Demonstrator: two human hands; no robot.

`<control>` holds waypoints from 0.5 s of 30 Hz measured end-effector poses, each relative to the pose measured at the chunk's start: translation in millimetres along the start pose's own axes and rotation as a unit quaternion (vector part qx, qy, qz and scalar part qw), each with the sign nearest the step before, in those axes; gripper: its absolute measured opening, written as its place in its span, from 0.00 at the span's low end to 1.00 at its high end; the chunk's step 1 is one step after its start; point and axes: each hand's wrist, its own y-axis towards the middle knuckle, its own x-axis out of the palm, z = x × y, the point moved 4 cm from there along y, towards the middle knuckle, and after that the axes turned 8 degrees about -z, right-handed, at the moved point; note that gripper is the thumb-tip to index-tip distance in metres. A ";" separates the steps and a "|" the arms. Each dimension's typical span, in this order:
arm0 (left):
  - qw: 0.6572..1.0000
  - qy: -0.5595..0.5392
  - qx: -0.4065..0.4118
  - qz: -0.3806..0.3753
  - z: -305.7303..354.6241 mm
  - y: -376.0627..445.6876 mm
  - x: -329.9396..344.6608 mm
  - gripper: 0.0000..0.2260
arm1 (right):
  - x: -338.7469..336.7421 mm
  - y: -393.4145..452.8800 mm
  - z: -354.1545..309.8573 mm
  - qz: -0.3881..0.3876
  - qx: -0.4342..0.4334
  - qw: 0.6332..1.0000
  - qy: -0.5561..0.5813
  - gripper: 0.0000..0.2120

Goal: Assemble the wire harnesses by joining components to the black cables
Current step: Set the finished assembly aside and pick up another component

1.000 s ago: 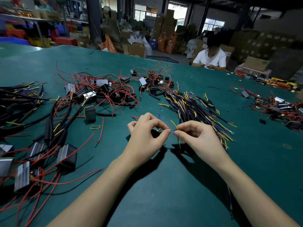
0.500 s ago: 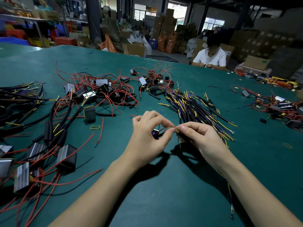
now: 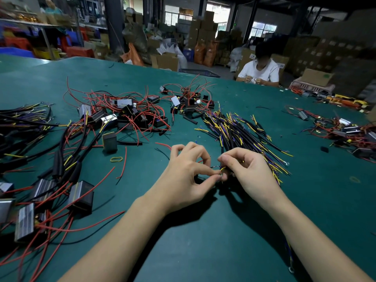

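Mid-join: left hand (image 3: 184, 178) and right hand (image 3: 247, 171) pinching yellow wire end (image 3: 222, 169) of black cable — next, probably careful seating.

Black cables (image 3: 240, 131) with yellow and purple leads lie heaped.

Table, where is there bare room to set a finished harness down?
Bare green table lies between the forearms, and right of the cable pile, short of the far-right parts heap. The left side is crowded with boxes and red wires.
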 end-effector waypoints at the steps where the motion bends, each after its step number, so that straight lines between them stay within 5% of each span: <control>1: 1.000 0.003 -0.001 -0.001 -0.8 -0.2 0.5 0.04 | 0.3 -0.2 0.1 0.001 -0.003 1.000 -0.003 0.07; 10: 0.978 -0.137 -0.137 0.073 -8.3 2.6 3.0 0.06 | 6.0 -3.1 -8.0 0.009 -0.104 0.989 -0.103 0.05; 15: 0.965 -0.198 -0.165 0.046 -11.9 3.0 2.0 0.05 | 4.9 -3.3 -5.5 0.012 -0.122 0.985 -0.120 0.04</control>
